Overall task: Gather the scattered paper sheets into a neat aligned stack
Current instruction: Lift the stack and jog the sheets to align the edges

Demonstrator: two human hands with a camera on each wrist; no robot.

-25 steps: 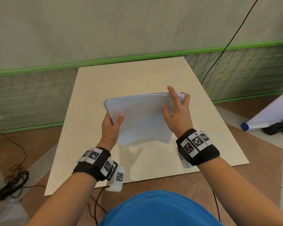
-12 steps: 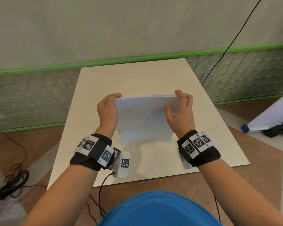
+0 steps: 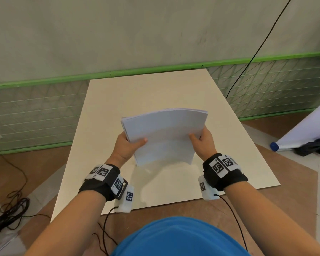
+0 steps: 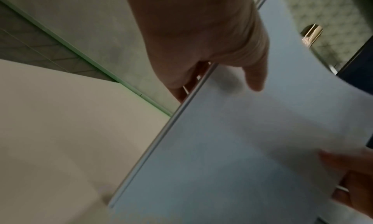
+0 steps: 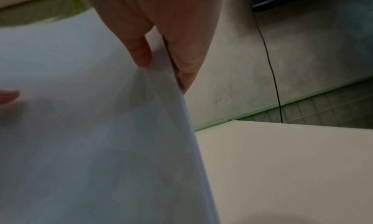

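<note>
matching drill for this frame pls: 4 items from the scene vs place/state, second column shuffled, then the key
Items:
1. paper stack
2. left hand
3. right hand
4. cable bundle

Place/state:
A. lies on the floor, left of the board
B. held above the board, bowed
C. grips the stack's right edge
D. grips the stack's left edge, thumb on top

Pairs: 1-B, 2-D, 3-C, 4-A
</note>
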